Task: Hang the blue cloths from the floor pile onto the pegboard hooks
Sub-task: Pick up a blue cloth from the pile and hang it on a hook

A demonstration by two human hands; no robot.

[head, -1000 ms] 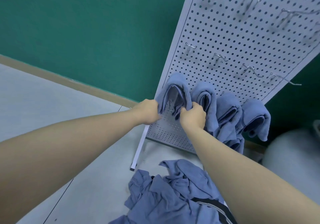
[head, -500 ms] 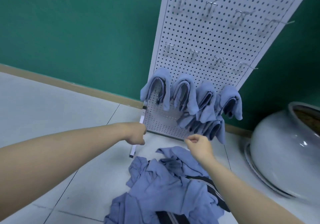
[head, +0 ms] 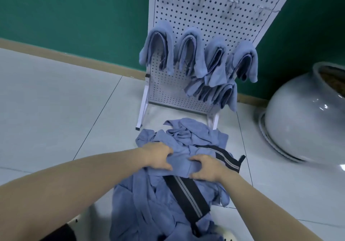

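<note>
Both hands sit close together on the pile (head: 168,194) at lower centre: the left hand (head: 158,156) and right hand (head: 206,168) each pinch a fold of one cloth (head: 182,163). It looks soft, light and limp, best gathered at an edge. No writing is legible.

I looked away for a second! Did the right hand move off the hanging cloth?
Yes. The right hand came down from the leftmost hung cloth on the pegboard to the floor pile, where it now grips a blue cloth.
</note>
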